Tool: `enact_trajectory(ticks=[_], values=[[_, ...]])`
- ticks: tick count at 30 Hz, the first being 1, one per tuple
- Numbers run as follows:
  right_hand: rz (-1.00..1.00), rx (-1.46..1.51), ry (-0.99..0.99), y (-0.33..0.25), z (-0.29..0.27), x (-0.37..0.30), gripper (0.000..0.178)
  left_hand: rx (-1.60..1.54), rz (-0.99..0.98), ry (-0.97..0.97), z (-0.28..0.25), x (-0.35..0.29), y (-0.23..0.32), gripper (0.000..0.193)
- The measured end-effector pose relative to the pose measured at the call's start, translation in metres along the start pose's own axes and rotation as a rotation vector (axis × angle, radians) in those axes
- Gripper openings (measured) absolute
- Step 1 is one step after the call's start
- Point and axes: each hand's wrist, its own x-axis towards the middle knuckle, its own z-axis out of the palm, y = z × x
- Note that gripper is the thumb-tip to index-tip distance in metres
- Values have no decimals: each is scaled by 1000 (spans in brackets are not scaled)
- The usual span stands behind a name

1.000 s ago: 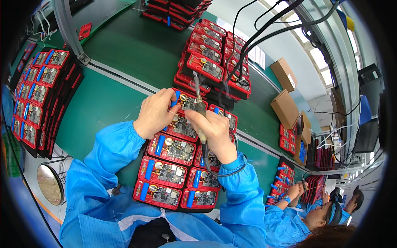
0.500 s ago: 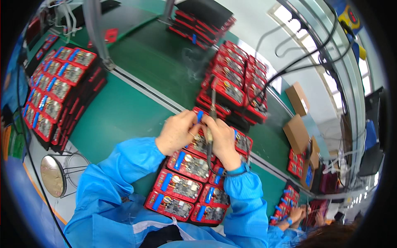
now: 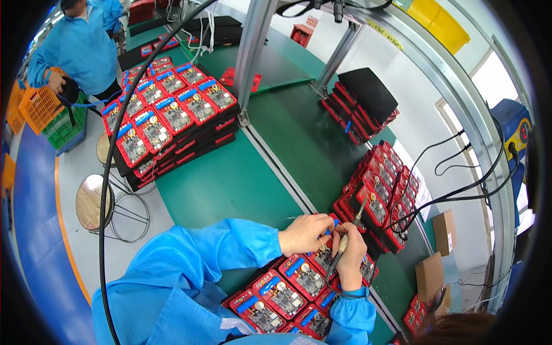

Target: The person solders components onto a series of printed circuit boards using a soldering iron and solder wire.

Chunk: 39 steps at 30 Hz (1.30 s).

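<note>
A soldering iron (image 3: 343, 244) is gripped in my right hand (image 3: 352, 259), its tip pointing away from me and its cord trailing down past the wrist. My left hand (image 3: 303, 234) is closed in a pinch close beside the right fingertips, over the far end of a tray of boards. Between the hands shows a bit of a blue strip (image 3: 336, 222); whatever the left fingertips hold is hidden. Under and nearer than the hands lie several red-framed circuit boards (image 3: 280, 296), each with a blue strip and a round silver part.
Tall stacks of similar board trays (image 3: 172, 115) stand at the left, with another stack (image 3: 376, 190) beyond my right hand. Black sheets top a far pile (image 3: 368, 95). A metal post (image 3: 253, 57) rises from the bench. Cables (image 3: 448, 198) hang at right; stools (image 3: 92, 201) stand left.
The view has swung left, so the scene sits further right and a person at the far left now shows. My hands stay close together at the boards, the soldering iron still in the right.
</note>
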Motion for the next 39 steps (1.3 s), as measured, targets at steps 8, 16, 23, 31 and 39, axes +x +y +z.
enact_trajectory(ticks=[8,16,23,31,39], values=[[-31,-132,-121,-7,-26,-5,23,49,122,-5,-3,5,-1,15],[-154,-56,-212,5,-32,-11,39,90,55,-181,-6,15,-1,10],[-254,-59,-101,14,-22,-11,11,-292,-51,-158,18,16,-40,3],[-300,-95,-24,1,-23,-23,10,-138,1,-191,9,14,-14,11],[-163,-77,108,-28,-85,-38,27,-126,34,-135,6,12,-12,9]])
